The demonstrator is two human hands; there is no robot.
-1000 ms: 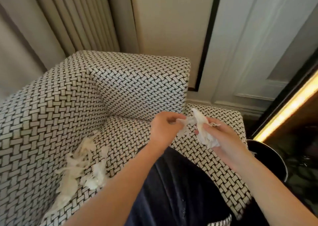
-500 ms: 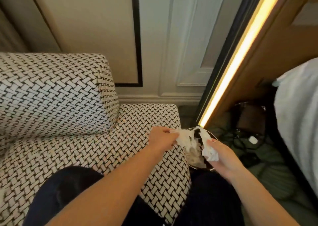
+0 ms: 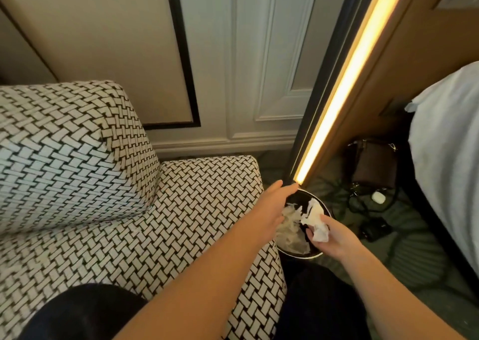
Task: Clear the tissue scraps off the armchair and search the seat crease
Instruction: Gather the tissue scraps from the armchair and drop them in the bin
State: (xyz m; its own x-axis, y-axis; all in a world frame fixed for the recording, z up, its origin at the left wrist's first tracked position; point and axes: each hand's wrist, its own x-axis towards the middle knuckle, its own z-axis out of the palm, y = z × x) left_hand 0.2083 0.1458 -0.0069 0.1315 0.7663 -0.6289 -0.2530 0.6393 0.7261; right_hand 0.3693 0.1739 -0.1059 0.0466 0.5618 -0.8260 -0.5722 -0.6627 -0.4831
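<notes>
The black-and-white woven armchair [image 3: 108,210] fills the left half of the view, and only its right side shows. Beside the seat's right edge stands a round black waste bin [image 3: 305,254] with crumpled tissue [image 3: 290,229] inside. My left hand [image 3: 272,207] reaches over the bin's left rim with its fingers straight and holds nothing. My right hand [image 3: 334,238] hovers over the bin and pinches a crumpled white tissue scrap [image 3: 316,220]. The seat crease and the left part of the seat are out of view.
A glowing light strip [image 3: 344,85] runs diagonally down to the bin. On the carpet to the right lie a brown bag [image 3: 373,163], black cables and a small white case [image 3: 378,197]. A white bed edge [image 3: 451,145] stands at far right. My dark-clothed knee [image 3: 85,311] rests on the seat.
The view swung right from the seat to the bin. Both hands carried the tissue over the bin; my left hand let go and straightened, while my right still pinches a scrap.
</notes>
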